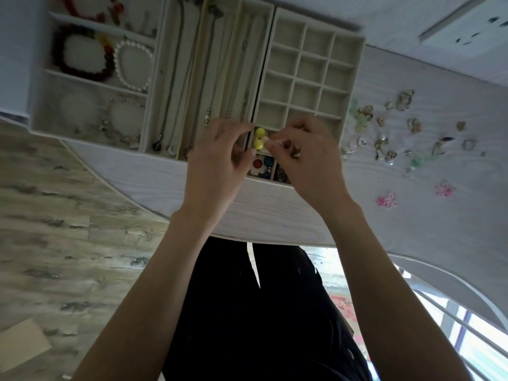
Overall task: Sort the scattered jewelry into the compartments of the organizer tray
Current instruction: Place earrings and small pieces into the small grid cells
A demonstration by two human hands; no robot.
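A pair of round yellow earrings (259, 138) hangs just above the front row of the beige grid organizer tray (316, 64). My right hand (310, 155) pinches their pale backing from the right, and small dark pieces show inside its curled fingers. My left hand (220, 155) curls round the earrings from the left, fingertips at the beads. Below them a front cell holds red, white and blue flower earrings (262, 164). Most grid cells show bare lining. Scattered gold, green and silver jewelry (398, 127) lies on the white table to the right of the tray.
A necklace tray (209, 64) and a bracelet tray (90, 78) with dark and pearl bracelets adjoin the grid tray on the left. Two pink flower pieces (387, 200) (444, 188) lie nearer the table's curved front edge (275, 235). Wooden floor is at the left.
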